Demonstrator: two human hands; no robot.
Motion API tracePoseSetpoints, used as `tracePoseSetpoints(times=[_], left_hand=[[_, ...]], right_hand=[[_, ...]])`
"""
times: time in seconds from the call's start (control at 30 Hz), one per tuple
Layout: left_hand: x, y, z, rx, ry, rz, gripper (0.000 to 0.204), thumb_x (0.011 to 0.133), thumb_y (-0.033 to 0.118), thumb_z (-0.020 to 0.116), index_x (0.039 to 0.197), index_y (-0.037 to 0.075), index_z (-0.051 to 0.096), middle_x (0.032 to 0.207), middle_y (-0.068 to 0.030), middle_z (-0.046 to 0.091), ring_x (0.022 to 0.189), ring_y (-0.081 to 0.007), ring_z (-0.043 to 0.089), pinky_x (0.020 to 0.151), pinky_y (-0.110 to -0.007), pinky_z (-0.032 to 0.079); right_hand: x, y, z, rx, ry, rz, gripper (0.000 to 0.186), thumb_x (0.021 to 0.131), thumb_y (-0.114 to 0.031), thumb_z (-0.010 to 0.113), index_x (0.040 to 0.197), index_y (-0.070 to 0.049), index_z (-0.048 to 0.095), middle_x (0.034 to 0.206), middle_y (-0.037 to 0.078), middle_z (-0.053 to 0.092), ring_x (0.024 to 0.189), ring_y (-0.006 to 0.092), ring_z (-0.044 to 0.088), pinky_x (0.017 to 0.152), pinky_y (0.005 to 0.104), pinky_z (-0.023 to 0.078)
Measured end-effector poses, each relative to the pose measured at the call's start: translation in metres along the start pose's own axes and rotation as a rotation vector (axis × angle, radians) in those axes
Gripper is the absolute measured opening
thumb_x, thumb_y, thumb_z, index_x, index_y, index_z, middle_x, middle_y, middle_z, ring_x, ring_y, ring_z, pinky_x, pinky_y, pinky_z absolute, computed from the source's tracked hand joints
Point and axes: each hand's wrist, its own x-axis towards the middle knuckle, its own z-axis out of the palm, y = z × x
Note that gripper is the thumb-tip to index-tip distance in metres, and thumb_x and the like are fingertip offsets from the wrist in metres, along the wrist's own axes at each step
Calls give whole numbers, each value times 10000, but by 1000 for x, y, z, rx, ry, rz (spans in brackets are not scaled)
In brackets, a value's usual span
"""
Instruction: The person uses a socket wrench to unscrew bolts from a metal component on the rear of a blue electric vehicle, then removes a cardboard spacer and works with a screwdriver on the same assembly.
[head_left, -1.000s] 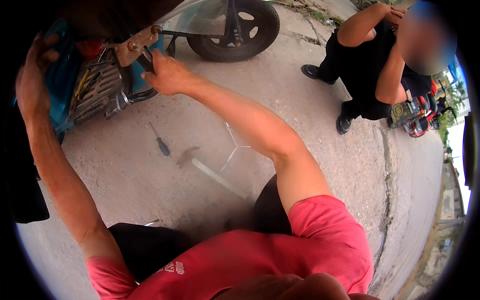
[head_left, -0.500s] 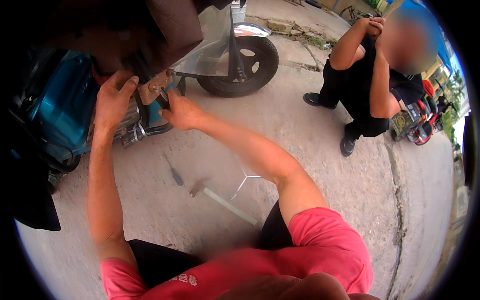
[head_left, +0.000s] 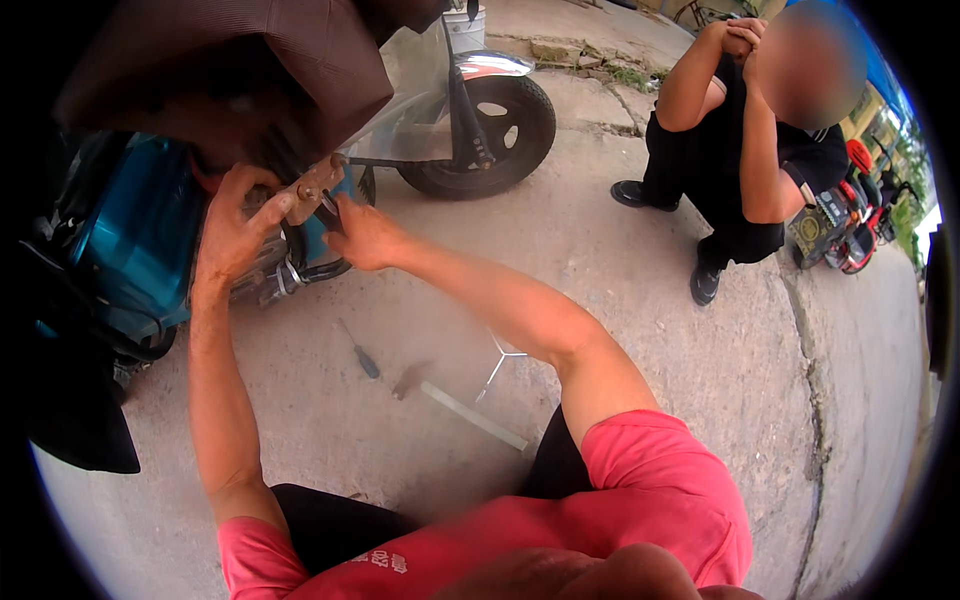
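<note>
Under a brown cover [head_left: 330, 85] on a blue three-wheeler-like vehicle [head_left: 135, 235] is a rusty metal bracket [head_left: 312, 190]. My left hand [head_left: 235, 228] is curled at the bracket's left end, its thumb pressed on the rusty face; the other fingertips are partly hidden behind. My right hand [head_left: 362, 236] is closed around a dark, narrow tool [head_left: 328, 212] against the bracket's right side. Its kind cannot be made out, as my fingers hide most of it. Below the bracket run dark bars and a silvery clamp-like fitting [head_left: 285, 275].
On the concrete lie a screwdriver [head_left: 367, 362], a hammer [head_left: 470, 413] with a pale handle, and a three-armed silver wrench [head_left: 498, 365]. A front wheel [head_left: 490, 140] stands beyond my hands. A person in black [head_left: 740, 150] squats at right, hands clasped; a red machine [head_left: 850, 225] is behind.
My left thumb has moved over onto the rusty bracket. My right hand stays at the bracket with the tool. The whole view has shifted slightly.
</note>
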Motion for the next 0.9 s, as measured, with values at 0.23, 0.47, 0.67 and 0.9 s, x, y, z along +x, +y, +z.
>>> tracePoseSetpoints(times=[0.23,0.47,0.67,0.9], left_hand=[[1,-1,4,-127,13,-24,422,802,339,828,1014,5,682,985,-96,635,943,-217,611,871,-343,495],[2,-5,5,-102,27,-25,407,802,329,826,1011,6,691,983,-105,641,936,-224,611,853,-360,501],[2,-2,2,-64,7,-21,380,854,320,791,1009,-8,676,991,-76,626,936,-205,623,865,-339,502],[2,-3,3,-92,3,-43,410,851,357,796,1009,-3,679,995,-75,625,927,-208,631,852,-340,512]], right_hand=[[5,13,7,18,18,-36,535,949,-310,627,1268,51,394,1067,317,684,1053,508,643,882,560,507],[3,8,6,3,24,1,527,947,-327,654,1267,15,414,1115,323,676,1089,499,647,931,569,500],[2,7,5,2,22,7,536,941,-328,653,1268,22,413,1116,326,675,1093,502,645,939,570,499],[2,8,5,8,16,-4,556,935,-334,651,1273,35,408,1120,330,674,1092,504,646,941,571,501]])
